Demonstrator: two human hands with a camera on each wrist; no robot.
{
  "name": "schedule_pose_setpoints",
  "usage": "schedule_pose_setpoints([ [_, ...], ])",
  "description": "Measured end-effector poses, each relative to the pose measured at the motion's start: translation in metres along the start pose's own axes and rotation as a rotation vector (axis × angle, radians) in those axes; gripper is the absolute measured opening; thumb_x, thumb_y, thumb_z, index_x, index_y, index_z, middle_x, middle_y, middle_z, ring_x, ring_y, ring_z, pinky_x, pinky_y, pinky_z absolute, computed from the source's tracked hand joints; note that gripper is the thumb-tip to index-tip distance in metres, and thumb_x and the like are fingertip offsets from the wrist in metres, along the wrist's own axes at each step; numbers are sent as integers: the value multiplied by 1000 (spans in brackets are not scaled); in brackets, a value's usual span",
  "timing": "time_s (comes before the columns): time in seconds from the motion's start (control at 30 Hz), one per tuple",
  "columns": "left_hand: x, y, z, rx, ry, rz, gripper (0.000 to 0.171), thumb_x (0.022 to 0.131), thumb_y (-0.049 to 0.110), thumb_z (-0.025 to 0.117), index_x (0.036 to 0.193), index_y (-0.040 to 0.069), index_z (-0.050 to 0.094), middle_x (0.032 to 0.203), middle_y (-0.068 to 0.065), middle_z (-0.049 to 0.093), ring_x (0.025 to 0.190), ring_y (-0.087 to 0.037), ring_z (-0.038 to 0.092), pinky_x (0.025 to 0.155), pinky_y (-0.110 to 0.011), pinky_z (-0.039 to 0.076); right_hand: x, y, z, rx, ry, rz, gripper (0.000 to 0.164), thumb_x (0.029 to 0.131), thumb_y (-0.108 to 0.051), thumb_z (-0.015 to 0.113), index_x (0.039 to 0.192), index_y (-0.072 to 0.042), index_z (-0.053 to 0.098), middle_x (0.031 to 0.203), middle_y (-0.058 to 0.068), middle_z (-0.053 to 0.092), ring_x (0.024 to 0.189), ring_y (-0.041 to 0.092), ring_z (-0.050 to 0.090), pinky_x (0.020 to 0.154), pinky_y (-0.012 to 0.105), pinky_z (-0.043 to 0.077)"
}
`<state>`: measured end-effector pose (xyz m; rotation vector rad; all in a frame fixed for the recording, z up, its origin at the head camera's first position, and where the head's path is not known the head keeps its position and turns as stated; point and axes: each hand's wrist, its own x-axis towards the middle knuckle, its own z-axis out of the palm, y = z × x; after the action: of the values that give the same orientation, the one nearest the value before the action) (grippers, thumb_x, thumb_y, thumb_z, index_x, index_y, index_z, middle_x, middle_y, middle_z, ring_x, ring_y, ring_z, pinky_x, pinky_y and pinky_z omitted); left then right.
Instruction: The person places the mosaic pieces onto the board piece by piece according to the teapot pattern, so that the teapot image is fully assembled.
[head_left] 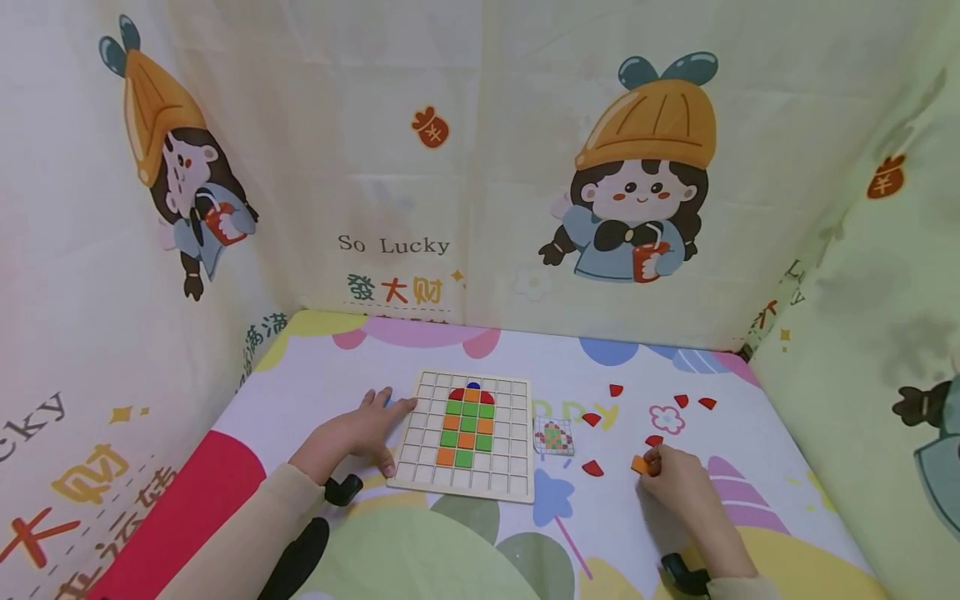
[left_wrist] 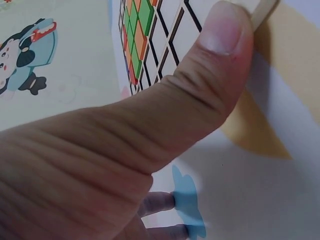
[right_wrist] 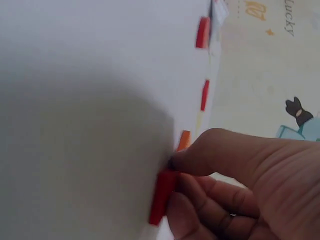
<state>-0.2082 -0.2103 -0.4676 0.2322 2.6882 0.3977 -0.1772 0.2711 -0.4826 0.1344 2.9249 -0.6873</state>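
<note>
My left hand point(head_left: 363, 435) rests at the left side of a wooden grid board point(head_left: 517, 492), fingers spread and thumb at its near left corner. In the left wrist view the thumb point(left_wrist: 225, 35) lies against the board's rim. Green, orange and red tiles with a blue piece on top form a shape in the grid; one green tile point(head_left: 463, 459) sits in its lowest row. To the right, my right hand point(head_left: 678, 479) pinches a red piece point(right_wrist: 162, 197) between thumb and finger. An orange tile point(head_left: 640, 465) is right at the thumb's tip.
A small pattern card point(head_left: 553, 436) lies along the board's right side. Several red fan-shaped pieces are scattered on the printed tablecloth, among them a red piece point(head_left: 592, 468) near the card and a red piece point(head_left: 616, 390) farther back. Printed cloth walls point(head_left: 480, 167) enclose the table.
</note>
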Motion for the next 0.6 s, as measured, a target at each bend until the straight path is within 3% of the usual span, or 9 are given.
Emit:
schedule_pose_setpoints([
  [0.3,2,-2,2,0,1,9,121,61,32,99,162,20,34,168,-28,17,153,-58,12,101,-81,37,4,-23,16,36,23,-59,25,82,-5,80,103,3,68,84,7,64,77,22,56,73,37,59],
  [0.6,3,-2,0,3,-9,6,121,61,33,99,162,21,33,168,-28,16,153,-59,11,101,-82,37,0,-67,24,35,61,-195,21,82,-8,81,99,-5,68,91,4,66,74,18,55,65,31,51],
])
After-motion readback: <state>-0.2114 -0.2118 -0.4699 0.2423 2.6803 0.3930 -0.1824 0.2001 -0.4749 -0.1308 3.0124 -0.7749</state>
